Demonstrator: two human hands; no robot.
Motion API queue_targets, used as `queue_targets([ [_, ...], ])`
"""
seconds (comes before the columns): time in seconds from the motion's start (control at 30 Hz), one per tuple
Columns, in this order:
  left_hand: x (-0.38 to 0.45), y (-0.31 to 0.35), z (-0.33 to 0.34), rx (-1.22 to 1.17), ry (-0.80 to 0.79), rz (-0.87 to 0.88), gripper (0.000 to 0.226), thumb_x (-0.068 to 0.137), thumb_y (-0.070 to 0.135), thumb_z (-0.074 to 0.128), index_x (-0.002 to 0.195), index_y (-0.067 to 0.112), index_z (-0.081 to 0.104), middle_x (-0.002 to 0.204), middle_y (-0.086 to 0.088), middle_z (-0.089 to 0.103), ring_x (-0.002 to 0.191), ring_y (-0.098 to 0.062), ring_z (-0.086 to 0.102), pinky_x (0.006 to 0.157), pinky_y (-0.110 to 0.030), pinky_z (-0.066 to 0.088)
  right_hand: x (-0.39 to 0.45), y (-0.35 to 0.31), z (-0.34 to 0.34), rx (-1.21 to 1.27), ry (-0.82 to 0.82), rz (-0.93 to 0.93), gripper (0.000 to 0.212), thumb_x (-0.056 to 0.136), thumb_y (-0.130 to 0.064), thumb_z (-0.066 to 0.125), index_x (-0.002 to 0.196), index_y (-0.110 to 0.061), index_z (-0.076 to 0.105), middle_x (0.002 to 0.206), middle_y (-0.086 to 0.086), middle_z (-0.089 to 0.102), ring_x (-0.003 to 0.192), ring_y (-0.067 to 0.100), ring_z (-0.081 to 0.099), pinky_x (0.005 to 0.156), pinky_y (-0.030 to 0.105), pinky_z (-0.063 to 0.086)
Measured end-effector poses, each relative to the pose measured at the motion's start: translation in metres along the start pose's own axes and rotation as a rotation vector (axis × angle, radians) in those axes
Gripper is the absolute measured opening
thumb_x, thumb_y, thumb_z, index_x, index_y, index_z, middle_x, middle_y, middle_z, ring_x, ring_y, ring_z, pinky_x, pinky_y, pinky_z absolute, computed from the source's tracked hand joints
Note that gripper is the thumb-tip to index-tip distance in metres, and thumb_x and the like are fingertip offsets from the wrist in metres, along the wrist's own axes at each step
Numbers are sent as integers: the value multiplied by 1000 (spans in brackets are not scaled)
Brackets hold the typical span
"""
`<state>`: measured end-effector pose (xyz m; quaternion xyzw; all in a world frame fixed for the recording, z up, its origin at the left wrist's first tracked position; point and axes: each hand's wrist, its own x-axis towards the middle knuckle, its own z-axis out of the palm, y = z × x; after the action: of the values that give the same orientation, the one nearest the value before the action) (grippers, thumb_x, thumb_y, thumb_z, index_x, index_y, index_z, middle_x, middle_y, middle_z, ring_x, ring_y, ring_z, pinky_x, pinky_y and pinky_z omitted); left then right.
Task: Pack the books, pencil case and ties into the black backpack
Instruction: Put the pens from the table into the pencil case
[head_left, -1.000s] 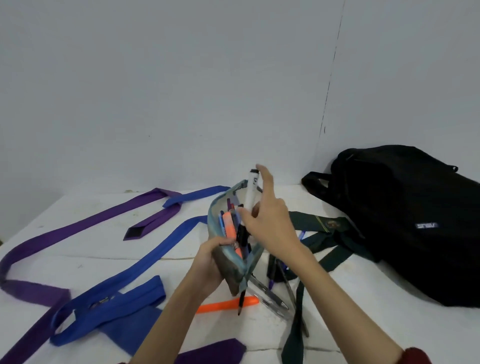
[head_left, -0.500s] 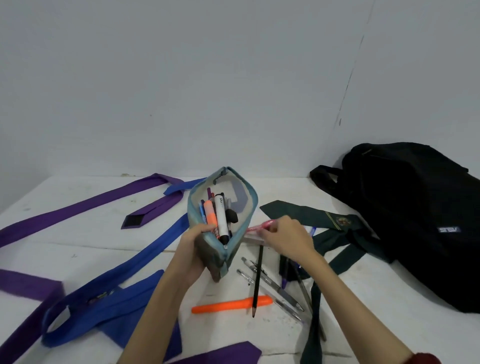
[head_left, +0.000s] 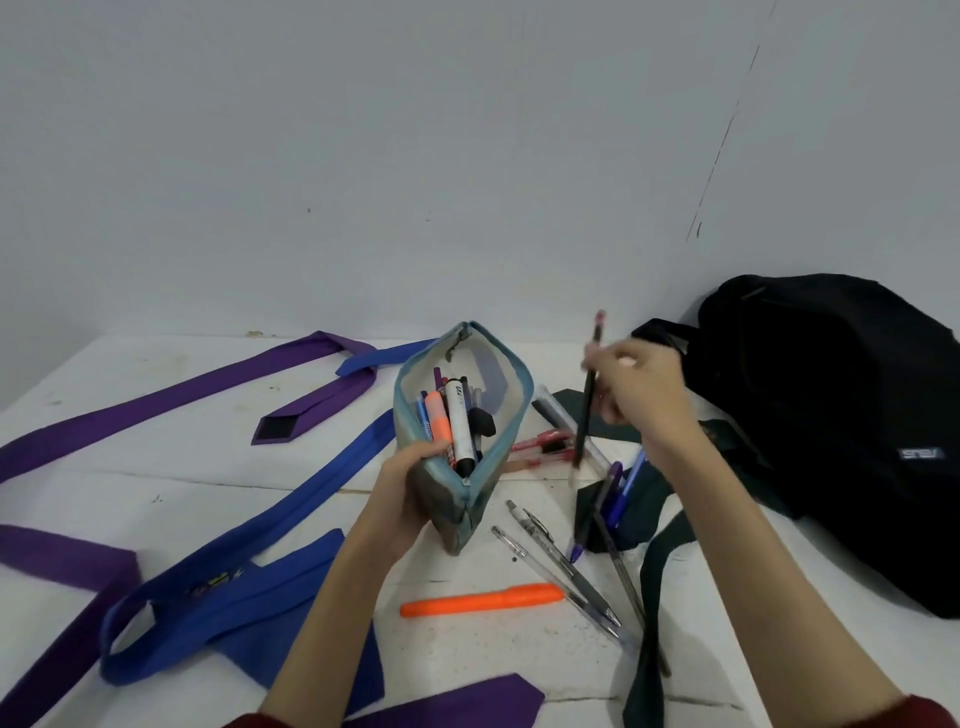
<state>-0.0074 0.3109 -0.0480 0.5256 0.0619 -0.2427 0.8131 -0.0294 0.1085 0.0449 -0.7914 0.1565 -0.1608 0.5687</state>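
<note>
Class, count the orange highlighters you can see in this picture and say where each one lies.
2. One orange highlighter lies loose on the table, near the front. The other stands inside the open pencil case, which the left hand holds. More may be hidden inside.

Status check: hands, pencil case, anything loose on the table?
Left hand holds open pencil case. Right hand pinches a pencil, lifted beside it. Orange highlighter, pens and ties loose on table; backpack right.

On view: one black backpack (head_left: 831, 415), one open pencil case (head_left: 457, 431), two hands, one loose orange highlighter (head_left: 480, 601), with purple, blue and dark green ties; loose pens uncountable.
</note>
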Motion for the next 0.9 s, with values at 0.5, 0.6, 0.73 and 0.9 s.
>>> queue_targets([
  [0.5,5,-7,3,-37,-67,76,68,39,29,72,100,7,53,81,-7,55,78,-19,53,70,-30,47,2,3,75,-911,-218,-275,33,96,-35,48,76,-10,53,65,1,49,71,24,53,64,28,44],
  [0.6,5,-8,4,-38,-62,87,69,40,30,73,101,6,51,82,-8,53,77,-18,53,68,-29,48,4,1,78,-977,-195,-353,33,95,-40,49,88,-11,61,84,6,59,93,24,54,70,30,41],
  [0.73,4,-6,2,-49,-30,57,61,37,32,71,90,8,51,79,-8,49,74,-16,50,60,-26,47,8,-2,70,-941,-359,-427,28,97,-31,47,120,-28,62,104,0,54,113,22,41,75,31,37],
  [0.9,3,-7,3,-80,-41,65,38,54,21,65,88,10,52,75,-5,50,72,-16,50,64,-28,44,8,1,70,-1133,-543,-417,44,85,-17,56,129,-26,53,124,4,48,120,26,37,92,39,32],
])
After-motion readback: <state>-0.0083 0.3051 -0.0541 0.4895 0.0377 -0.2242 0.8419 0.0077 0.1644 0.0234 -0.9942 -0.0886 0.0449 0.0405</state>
